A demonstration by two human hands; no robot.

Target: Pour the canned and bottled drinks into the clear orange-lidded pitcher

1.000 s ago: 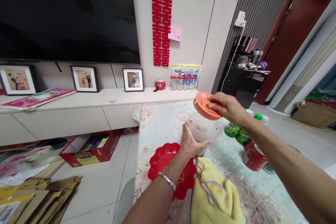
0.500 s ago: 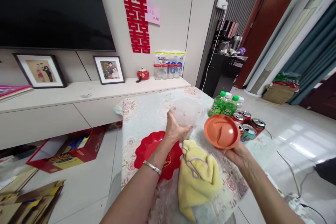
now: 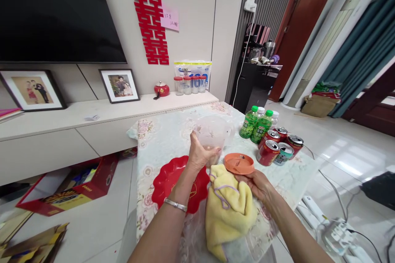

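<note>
Two things are in your grasp over the table (image 3: 160, 139). Your left hand (image 3: 200, 154) is clamped on the near side of the translucent container (image 3: 211, 128), its thumb across the lower front and the fingers at the left side, partly hidden. Your right hand (image 3: 258, 184) grips the orange lid (image 3: 239, 165) by its near right edge; the lid sits just beyond those fingers, whose tips you cannot see beneath it. It is right of the container, near the upper end of the yellow cloth (image 3: 226, 218). Under your left forearm lies the scalloped red tray (image 3: 162, 183).
</note>
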